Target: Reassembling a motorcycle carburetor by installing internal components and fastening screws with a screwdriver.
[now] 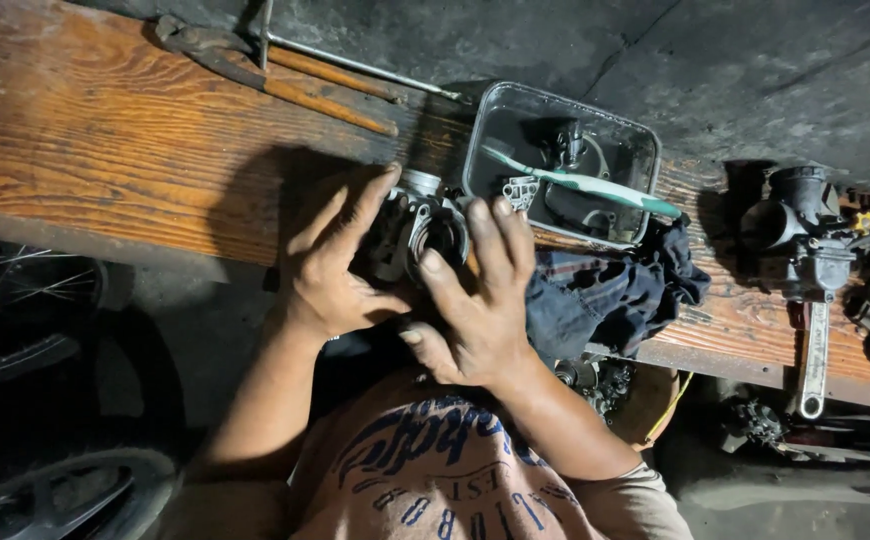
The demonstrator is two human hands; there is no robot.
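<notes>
A grey metal carburetor body is held over the front edge of a wooden plank bench. My left hand wraps its left side, fingers spread over the top. My right hand grips its right side, thumb and fingers pressed against the round throat. Both hands cover much of the part.
A clear plastic tray behind the hands holds small metal parts and a green-and-white toothbrush. A dark rag lies to the right. Another carburetor and a wrench sit far right. Rusty tools lie at the back. Wheels stand at left.
</notes>
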